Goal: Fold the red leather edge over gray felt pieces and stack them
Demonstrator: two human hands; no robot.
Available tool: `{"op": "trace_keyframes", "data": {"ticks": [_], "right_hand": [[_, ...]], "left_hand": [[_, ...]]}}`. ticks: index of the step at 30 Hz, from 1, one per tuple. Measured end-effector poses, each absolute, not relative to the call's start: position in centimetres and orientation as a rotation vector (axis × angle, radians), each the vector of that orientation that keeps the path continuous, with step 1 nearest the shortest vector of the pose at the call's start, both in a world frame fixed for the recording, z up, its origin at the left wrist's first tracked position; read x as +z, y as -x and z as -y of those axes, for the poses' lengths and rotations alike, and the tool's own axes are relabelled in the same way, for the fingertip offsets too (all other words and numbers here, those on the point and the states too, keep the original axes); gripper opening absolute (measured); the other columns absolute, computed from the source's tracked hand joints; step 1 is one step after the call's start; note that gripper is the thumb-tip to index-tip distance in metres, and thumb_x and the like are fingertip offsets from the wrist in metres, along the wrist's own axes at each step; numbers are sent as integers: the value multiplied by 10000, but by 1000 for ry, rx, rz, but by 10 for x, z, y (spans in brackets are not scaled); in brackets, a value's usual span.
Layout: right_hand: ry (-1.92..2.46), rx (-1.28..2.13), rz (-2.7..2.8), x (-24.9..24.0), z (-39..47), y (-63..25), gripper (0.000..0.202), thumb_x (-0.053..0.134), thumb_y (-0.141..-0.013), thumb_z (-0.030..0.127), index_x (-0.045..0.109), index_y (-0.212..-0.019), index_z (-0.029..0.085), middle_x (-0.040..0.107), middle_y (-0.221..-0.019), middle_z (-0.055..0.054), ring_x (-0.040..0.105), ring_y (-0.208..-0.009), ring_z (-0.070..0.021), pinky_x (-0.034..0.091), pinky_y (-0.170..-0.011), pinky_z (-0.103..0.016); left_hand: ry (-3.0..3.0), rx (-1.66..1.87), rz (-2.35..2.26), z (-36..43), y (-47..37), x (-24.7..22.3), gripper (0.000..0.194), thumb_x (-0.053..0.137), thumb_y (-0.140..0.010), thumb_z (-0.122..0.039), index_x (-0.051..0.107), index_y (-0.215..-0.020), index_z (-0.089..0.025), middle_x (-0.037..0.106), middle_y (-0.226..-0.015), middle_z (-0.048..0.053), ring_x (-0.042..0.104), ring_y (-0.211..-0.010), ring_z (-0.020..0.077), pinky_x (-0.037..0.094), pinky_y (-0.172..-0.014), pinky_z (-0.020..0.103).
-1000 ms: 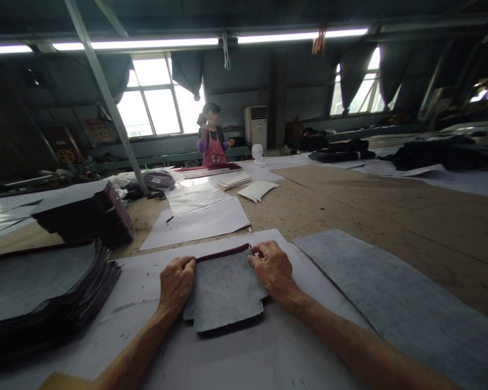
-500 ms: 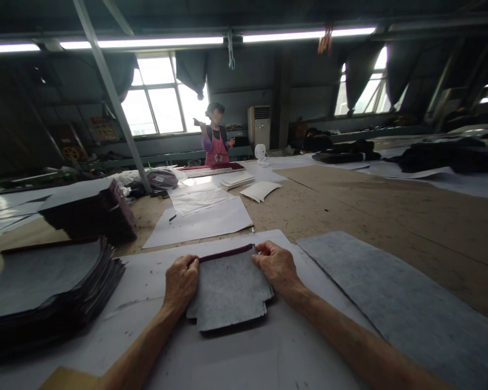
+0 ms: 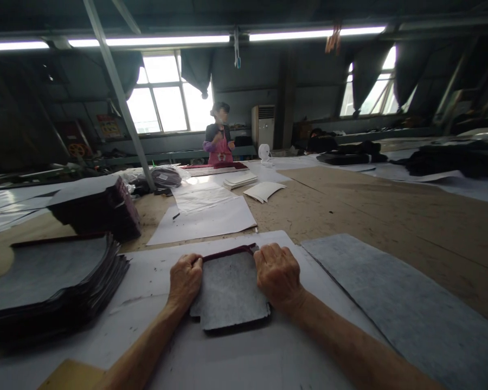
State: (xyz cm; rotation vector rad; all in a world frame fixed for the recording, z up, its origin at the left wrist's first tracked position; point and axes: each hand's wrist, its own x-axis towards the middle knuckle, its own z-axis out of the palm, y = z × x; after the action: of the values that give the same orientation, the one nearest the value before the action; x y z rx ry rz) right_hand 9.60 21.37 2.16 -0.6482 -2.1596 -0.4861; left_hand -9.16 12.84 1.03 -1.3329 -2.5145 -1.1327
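Observation:
A small grey panel stack [image 3: 231, 292] with notched lower corners and a dark red folded top edge lies on white paper [image 3: 146, 276]. My left hand [image 3: 186, 279] is closed on its upper left corner, thumb against the edge. At the upper right corner, my right hand [image 3: 278, 273] is curled into a fist-like grip over the edge, its fingertips mostly hidden. A tall pile of larger grey panels with dark edges [image 3: 61, 265] stands to the left. To the right lies a large grey sheet [image 3: 398, 292].
Behind the left pile is a dark block of stacked pieces [image 3: 97, 208]. White sheets [image 3: 207, 219] and a small fan [image 3: 264, 154] are farther back. A person in a pink apron [image 3: 220, 146] stands across the table. A yellow piece [image 3: 73, 375] lies at bottom left.
My right hand has turned and curled over the upper right corner, knuckles now upward. My left hand keeps its grip. The person across the table has lowered a raised hand.

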Motion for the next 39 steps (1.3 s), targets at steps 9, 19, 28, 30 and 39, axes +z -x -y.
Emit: {"op": "trace_keyframes", "data": {"ticks": [9, 19, 28, 30, 39], "right_hand": [[468, -422, 2120, 22, -222, -99, 216, 404, -820, 81, 571, -709, 164, 592, -827, -66, 486, -773, -168, 338, -697, -281], [773, -212, 2106, 14, -234, -95, 330, 506, -720, 58, 627, -998, 187, 602, -796, -26, 545, -729, -149, 396, -610, -228], [703, -293, 2179, 13, -238, -97, 336, 505, -759, 98, 643, -1055, 175, 589, -972, -87, 498, -871, -207, 398, -753, -293], [696, -309, 2194, 14, -238, -97, 295, 512, -759, 103, 658, -1010, 156, 596, -940, -91, 494, -861, -212, 396, -742, -298], [577, -384, 2315, 21, -235, -102, 285, 546, -754, 150, 638, -1018, 94, 617, -935, -113, 491, -870, -230, 379, -741, -336]], "left_hand": [[1320, -1127, 2527, -130, 92, 8, 193, 512, -876, -301, 602, -874, -130, 621, -920, 43, 583, -880, 163, 460, -841, 384], [1320, -1145, 2534, -130, 91, 11, 135, 522, -870, -227, 611, -854, -127, 623, -900, 35, 580, -897, 164, 452, -865, 395], [1311, -1178, 2535, -129, 91, 10, 132, 529, -865, -227, 614, -848, -128, 625, -885, 32, 580, -894, 165, 450, -862, 393], [1309, -1189, 2528, -129, 92, 9, 133, 531, -863, -229, 616, -843, -129, 627, -880, 31, 580, -890, 164, 448, -861, 391], [1310, -1293, 2445, -130, 93, 6, 120, 542, -839, -208, 632, -813, -133, 637, -836, 32, 582, -855, 161, 435, -853, 378]]}}
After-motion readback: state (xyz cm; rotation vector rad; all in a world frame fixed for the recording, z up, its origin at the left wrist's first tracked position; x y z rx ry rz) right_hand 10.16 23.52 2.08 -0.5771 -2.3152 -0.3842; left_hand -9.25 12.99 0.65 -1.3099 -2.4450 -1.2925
